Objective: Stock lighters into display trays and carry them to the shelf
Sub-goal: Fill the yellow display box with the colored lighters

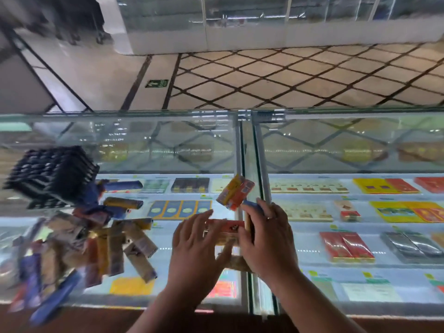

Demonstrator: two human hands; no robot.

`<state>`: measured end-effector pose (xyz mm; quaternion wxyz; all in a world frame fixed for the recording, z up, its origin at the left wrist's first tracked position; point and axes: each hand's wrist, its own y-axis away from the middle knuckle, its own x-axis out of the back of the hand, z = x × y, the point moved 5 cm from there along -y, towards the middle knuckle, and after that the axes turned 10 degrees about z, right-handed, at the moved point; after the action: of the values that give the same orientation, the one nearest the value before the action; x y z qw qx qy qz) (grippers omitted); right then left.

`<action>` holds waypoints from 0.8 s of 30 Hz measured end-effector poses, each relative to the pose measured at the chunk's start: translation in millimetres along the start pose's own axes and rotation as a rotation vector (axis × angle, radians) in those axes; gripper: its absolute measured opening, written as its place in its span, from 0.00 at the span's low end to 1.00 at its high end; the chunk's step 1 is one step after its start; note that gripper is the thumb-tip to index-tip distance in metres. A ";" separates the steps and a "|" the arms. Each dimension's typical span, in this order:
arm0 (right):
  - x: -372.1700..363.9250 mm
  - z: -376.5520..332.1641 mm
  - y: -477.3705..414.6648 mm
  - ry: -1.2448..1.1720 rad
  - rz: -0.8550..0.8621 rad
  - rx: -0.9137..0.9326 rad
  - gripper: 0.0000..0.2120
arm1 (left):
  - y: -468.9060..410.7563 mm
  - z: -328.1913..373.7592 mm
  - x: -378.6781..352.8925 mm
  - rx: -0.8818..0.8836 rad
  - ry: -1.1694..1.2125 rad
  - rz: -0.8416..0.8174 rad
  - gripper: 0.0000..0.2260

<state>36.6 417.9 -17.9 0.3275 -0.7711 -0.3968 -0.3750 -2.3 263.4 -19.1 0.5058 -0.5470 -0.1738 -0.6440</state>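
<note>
My right hand [270, 239] grips a small bunch of lighters [236, 192], orange and blue, which stick up past my fingers. My left hand [197, 248] lies beside it with fingers straight, touching a red lighter [224, 224] and a few more that lie on the glass counter [168, 294] between both hands. To the left a loose pile of several lighters [101, 243] in blue, yellow, tan and red spreads over the glass. Behind that pile a stack of black display trays [52, 174] stands tilted, their slots showing. The view is blurred on the left.
Under the glass, shelves hold boxed goods in red, yellow and silver [346, 246]. A metal seam [249, 164] splits the counter into two cases. Beyond the counter lies a tiled floor with a diamond pattern [288, 75] and another white showcase [264, 25].
</note>
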 end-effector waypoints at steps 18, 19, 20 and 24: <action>-85.9 -145.1 7.1 0.028 0.004 0.233 0.20 | 84.9 -132.9 70.1 0.374 -0.292 0.099 0.49; -89.8 -151.8 6.8 0.003 -0.001 0.239 0.20 | 82.5 -138.0 70.7 0.395 -0.286 0.075 0.48; -94.3 -157.8 6.1 -0.030 -0.016 0.240 0.20 | 80.6 -143.1 72.3 0.413 -0.283 0.056 0.48; -96.5 -169.7 0.5 -0.277 -0.086 0.225 0.22 | 76.7 -162.0 84.6 0.453 -0.293 0.060 0.43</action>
<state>-55.9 246.1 -13.4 0.3376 -0.7561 -0.5104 -0.2321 -14.1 65.7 -25.1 0.6035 -0.5123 -0.3686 -0.4874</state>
